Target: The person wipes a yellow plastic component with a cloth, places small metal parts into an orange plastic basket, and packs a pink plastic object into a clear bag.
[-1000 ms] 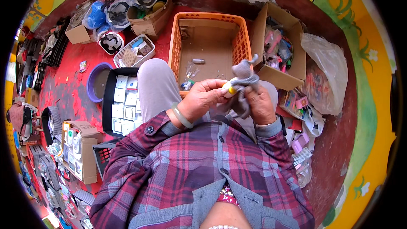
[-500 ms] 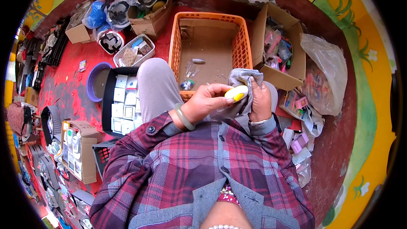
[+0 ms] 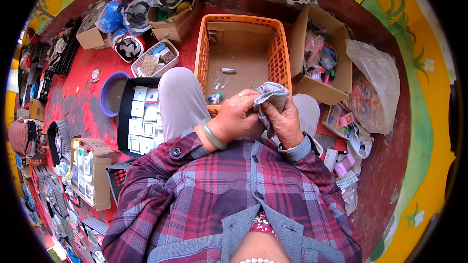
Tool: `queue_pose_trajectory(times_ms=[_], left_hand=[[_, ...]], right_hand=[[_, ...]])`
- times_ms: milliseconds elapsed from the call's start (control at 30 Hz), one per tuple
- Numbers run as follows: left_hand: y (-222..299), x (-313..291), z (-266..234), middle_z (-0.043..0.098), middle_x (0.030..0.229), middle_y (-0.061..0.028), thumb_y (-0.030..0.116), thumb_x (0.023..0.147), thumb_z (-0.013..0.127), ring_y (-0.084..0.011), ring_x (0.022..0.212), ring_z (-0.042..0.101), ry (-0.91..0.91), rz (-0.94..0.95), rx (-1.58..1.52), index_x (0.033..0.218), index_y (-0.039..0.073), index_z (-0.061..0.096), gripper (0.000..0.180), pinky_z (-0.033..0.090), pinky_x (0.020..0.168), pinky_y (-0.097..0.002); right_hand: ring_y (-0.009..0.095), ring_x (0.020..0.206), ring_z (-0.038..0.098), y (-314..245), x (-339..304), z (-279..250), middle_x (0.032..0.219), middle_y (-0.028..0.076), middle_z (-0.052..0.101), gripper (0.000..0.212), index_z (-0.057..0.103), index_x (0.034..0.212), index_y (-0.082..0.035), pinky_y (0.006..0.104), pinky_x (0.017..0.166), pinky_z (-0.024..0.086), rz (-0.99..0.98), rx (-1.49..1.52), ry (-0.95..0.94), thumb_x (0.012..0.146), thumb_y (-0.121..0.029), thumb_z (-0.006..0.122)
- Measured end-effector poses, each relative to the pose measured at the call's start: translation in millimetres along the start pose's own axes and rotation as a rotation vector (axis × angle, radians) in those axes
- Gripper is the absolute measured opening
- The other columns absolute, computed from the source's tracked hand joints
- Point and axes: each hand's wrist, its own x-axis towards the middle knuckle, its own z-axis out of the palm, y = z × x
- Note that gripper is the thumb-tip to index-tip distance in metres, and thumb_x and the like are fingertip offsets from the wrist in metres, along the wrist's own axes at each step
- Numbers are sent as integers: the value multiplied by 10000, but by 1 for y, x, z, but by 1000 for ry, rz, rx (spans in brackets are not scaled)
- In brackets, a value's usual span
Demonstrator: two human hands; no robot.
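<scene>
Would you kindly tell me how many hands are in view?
2: the left hand at the left side of the grey cloth, and the right hand gripping the cloth.

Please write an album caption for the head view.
Left hand and right hand meet at a grey cloth near an orange basket.

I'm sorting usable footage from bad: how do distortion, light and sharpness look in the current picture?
In the head view, black fills the corners and the painted wall curves along the rim; head view again, light is fairly even, with pale sheen on the clear plastic bag; head view, centre, the left hand, right hand and grey cloth show little blur.
</scene>
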Motion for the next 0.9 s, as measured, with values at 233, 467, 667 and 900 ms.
queue_pose_trajectory(times_ms=[233, 467, 667, 900], left_hand=[[-6, -5, 2, 623, 946, -97, 50, 779, 644, -173, 807, 607, -150, -295, -407, 1028, -3, 600, 258, 487, 708, -262], [-9, -2, -1, 594, 1069, -109, 10, 831, 582, -162, 883, 603, -65, -803, -1234, 1207, -6, 492, 387, 512, 773, -262], [-9, -4, 1, 589, 1080, -87, -3, 810, 605, -155, 929, 589, -170, -679, -1104, 1234, -23, 464, 448, 495, 812, -276], [-8, -10, 11, 602, 1010, -81, -12, 811, 602, -114, 862, 592, -168, -608, -1013, 1212, -31, 467, 424, 488, 778, -237]], right_hand=[[81, 804, 551, 17, 7, -22, 911, 29, 605, 251, 553, 1054, -5, 224, 701, 458, 41, -3, 118, 925, -212, 496], [108, 831, 561, 2, 7, -25, 952, 45, 595, 352, 533, 1094, -13, 241, 735, 462, 306, 292, 91, 944, -317, 436], [104, 863, 546, -1, 5, -14, 962, 35, 589, 328, 534, 1091, -15, 240, 772, 443, 104, 1, -26, 879, -260, 579], [111, 818, 560, 9, 8, -21, 909, 43, 600, 287, 562, 1016, -6, 237, 718, 462, 226, 127, 45, 898, -266, 542]])
